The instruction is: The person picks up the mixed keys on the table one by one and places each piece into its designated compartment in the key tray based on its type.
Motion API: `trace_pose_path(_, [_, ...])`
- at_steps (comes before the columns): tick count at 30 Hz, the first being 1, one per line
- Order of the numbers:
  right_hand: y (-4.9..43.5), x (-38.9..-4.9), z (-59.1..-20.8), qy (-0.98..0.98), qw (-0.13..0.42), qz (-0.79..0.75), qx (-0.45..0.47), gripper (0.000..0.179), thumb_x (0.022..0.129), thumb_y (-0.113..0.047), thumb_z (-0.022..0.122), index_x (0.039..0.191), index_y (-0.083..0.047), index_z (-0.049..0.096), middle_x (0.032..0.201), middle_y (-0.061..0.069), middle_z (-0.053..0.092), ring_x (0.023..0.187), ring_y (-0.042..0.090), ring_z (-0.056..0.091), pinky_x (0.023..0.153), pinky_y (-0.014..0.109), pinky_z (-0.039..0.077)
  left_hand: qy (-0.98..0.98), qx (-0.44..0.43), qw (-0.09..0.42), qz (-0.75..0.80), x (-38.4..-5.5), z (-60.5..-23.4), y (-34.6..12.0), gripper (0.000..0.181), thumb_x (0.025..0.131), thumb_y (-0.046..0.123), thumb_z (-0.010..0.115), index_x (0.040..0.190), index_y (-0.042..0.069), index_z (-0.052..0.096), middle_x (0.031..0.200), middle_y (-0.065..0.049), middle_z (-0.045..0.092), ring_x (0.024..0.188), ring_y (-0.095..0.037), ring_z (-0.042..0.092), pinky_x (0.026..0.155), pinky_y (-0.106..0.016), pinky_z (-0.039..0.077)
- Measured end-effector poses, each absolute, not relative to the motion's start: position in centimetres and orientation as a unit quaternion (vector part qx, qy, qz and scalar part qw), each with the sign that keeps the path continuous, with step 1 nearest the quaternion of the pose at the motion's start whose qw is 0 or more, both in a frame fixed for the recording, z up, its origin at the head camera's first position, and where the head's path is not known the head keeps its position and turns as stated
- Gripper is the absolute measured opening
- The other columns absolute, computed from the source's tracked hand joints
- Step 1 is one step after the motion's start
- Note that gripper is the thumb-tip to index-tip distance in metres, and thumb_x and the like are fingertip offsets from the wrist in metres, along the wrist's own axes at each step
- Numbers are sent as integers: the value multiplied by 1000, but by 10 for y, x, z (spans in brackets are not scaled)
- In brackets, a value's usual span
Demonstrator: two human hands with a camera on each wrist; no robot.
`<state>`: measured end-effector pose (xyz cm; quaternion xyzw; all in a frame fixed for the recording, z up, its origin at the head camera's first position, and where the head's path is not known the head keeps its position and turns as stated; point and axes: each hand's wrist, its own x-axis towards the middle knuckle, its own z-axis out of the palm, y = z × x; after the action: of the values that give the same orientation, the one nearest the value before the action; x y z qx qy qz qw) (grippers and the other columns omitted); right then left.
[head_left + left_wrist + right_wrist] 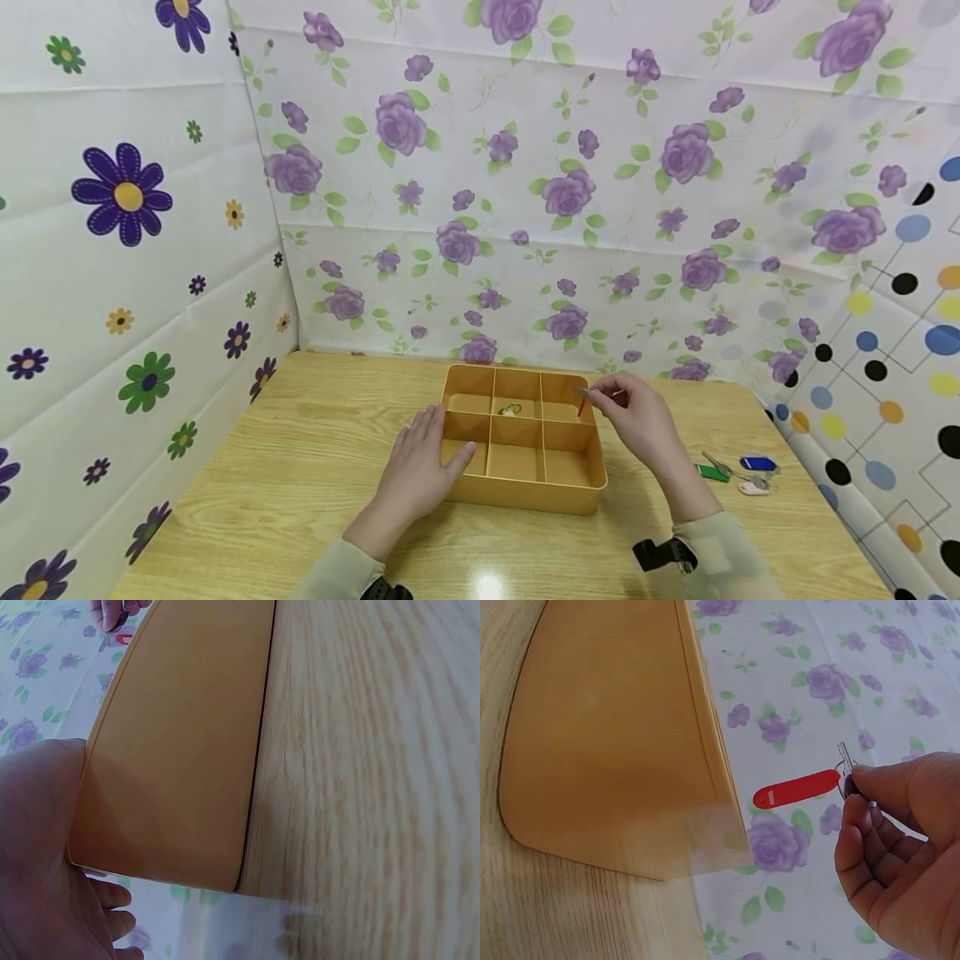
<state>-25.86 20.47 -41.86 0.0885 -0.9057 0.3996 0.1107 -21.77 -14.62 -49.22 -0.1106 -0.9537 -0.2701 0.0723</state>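
A yellow-orange organizer box [525,496] with six compartments stands on the table. My left hand [420,471] rests along its left side, thumb over the front-left compartment and fingers fairly straight. Above the back-right compartment, my right hand [637,421] pinches a key [843,754] between thumb and fingers. A red tag [799,790] hangs from that key's ring, pointing down into the compartment in the head view. In the back-middle compartment lies a small ring-like item [511,410], green and whitish, too small to make out.
Right of the box lie more keys [720,464] with a blue tag [758,463], a green tag [712,472] and a whitish tag [753,487]. Patterned cloth [480,167] hangs behind the wooden table [300,467] and along both sides.
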Motion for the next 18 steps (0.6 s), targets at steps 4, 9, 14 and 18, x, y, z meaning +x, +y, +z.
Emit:
trace_pose_path(4, [203, -262, -420, -904, 110, 403, 85, 15, 110, -25, 73, 117, -14, 77, 102, 4, 71, 85, 24, 63, 71, 38, 53, -954, -110, 73, -269, -218, -492, -146, 101, 110, 74, 43, 173, -3, 25, 179, -23, 26, 167, -43, 20, 134, -63, 15])
trace_pose_path(9, [201, -265, -422, -903, 107, 409, 81, 13, 110, -24, 73, 116, -13, 78, 101, 4, 72, 85, 24, 64, 70, 37, 53, -954, -110, 73, -271, -218, -492, -146, 101, 110, 74, 44, 173, -3, 25, 179, -23, 26, 167, -43, 20, 134, -63, 15])
trace_pose_path(14, [197, -267, -423, -903, 109, 408, 82, 16, 110, -25, 73, 116, -11, 78, 100, 5, 72, 84, 23, 62, 70, 37, 52, -953, -111, 74, -271, -218, -493, -147, 102, 110, 75, 42, 173, -3, 25, 179, -23, 26, 166, -43, 20, 134, -63, 15])
trace_pose_path(18, [196, -270, -424, -903, 108, 407, 84, 18, 110, -26, 73, 116, -10, 78, 102, 5, 72, 86, 22, 64, 71, 38, 53, -954, -112, 77, -269, -218, -493, -146, 100, 111, 73, 44, 173, -3, 25, 179, -23, 26, 166, -43, 21, 134, -63, 15])
